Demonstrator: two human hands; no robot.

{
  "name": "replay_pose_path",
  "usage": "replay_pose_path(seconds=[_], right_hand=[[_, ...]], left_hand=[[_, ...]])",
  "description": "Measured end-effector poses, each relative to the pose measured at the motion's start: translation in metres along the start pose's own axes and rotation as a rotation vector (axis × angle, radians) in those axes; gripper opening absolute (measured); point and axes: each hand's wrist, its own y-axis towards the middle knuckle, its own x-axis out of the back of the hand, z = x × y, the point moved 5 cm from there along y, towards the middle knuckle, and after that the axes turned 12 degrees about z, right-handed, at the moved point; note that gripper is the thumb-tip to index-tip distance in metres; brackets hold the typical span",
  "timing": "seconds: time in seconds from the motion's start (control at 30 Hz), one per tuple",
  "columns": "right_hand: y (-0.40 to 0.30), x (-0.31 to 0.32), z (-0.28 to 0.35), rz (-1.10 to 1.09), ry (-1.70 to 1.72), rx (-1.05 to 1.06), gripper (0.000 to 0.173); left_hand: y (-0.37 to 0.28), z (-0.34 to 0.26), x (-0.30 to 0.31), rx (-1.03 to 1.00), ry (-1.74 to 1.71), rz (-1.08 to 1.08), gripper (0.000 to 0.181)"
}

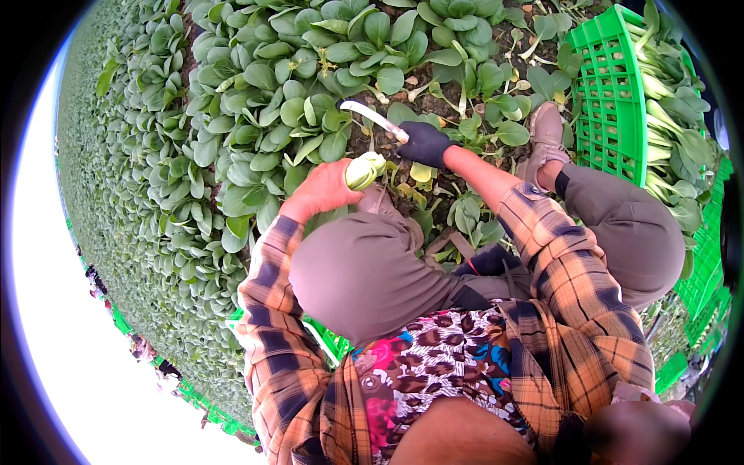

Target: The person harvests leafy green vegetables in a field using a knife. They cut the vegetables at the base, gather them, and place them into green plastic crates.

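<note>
My bare left hand [322,189] grips a head of bok choy [365,171], its pale stem base facing up and to the right. Most of its leaves are hidden by the hand and arm. A black glove covers my right hand [427,144], which holds a short knife with a curved blade [367,113] by its handle. The blade points to the upper left, just above the bok choy and apart from it. Beyond its tip grow bok choy plants [317,116], dense and leafy.
A green plastic crate [607,93] filled with bok choy stands on the right, past my shoe [548,136]. Cut plants, yellow leaves [422,172] and bare soil lie before me. More green crates [706,244] line the right. Distant people and crates edge the field at lower left.
</note>
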Motion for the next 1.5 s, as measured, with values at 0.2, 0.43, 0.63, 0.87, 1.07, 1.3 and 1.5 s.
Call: replay_pose_path(seconds=[0.2,0.43,0.63,0.87,1.07,1.3,1.5], right_hand=[[0.013,-0.005,-0.003,-0.062,-0.087,-0.149,0.043],[0.036,-0.013,0.007,0.001,-0.051,-0.085,0.034],[0.057,-0.022,0.005,0.066,-0.113,-0.213,0.029],[0.067,-0.033,0.004,0.125,-0.057,-0.249,0.031],[0.068,-0.051,-0.002,0.192,0.044,-0.226,0.033],[0.032,-0.066,-0.027,0.168,0.064,-0.249,0.035],[0.038,-0.040,-0.010,0.051,0.100,-0.202,0.038]], left_hand=[[0.035,0.002,0.027,-0.049,0.269,-0.110,0.047],[0.101,0.046,0.031,0.345,0.475,-0.016,0.044],[0.098,0.060,-0.001,0.320,0.616,-0.179,0.033],[0.088,0.060,-0.011,0.297,0.568,-0.260,0.030],[0.083,0.071,-0.016,0.291,0.597,-0.275,0.034],[0.064,0.046,-0.006,0.220,0.589,-0.236,0.035],[0.072,0.061,0.036,0.390,0.591,-0.122,0.040]])
